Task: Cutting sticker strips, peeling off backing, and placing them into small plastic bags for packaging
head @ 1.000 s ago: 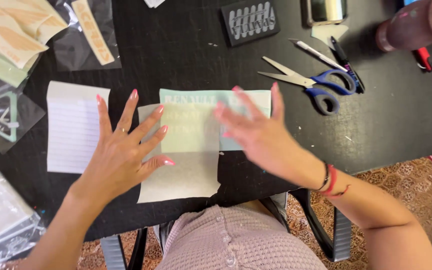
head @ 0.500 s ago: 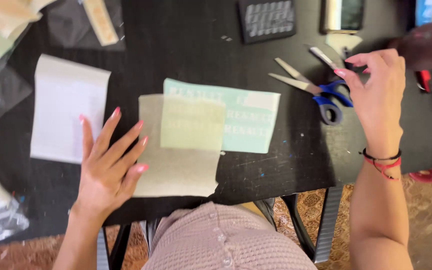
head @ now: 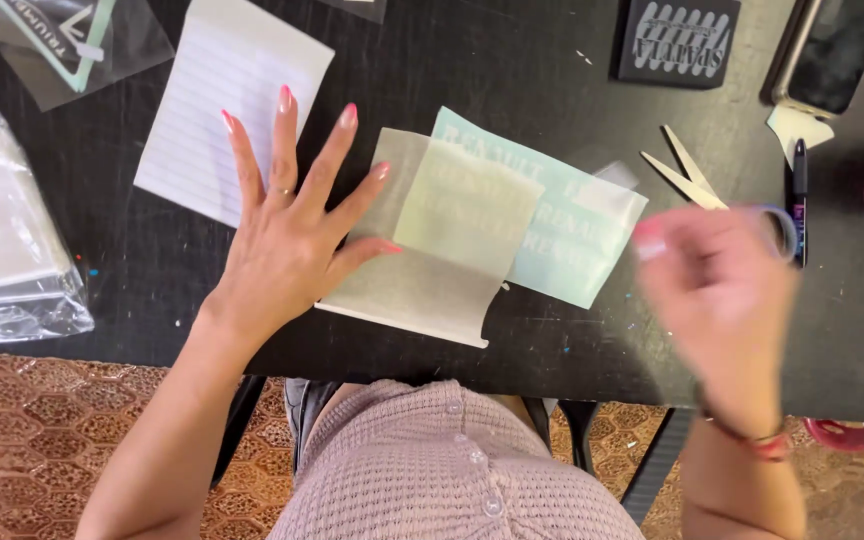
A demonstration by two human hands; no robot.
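Left hand [head: 287, 235] lay flat, fingers spread, palm down on the black tabletop [head: 512, 60]; thumb and forefinger tips rested on the left edge of the translucent pale-green backing sheet [head: 422, 270], gripping nothing. That sheet sat near the table's front edge, overlapping the left part of the mint-green rectangular vinyl decal with white lettering [head: 567, 235], which lay tilted just to its right.

Right hand [head: 717, 290] was motion-blurred above the table's front right area, holding the silver-bladed scissors with blue handles [head: 697, 185]; the blades pointed up and left, parted. Exact finger grip could not be told through the blur.

White lined notepaper sheet [head: 222, 100] lay behind the left hand, fingertips over its lower edge. Clear plastic bags [head: 7, 240] sat at far left. Black pen [head: 800, 200] lay just right of the scissors; dark phone [head: 832, 45] and black rectangular ridged block [head: 677, 40] at the far edge
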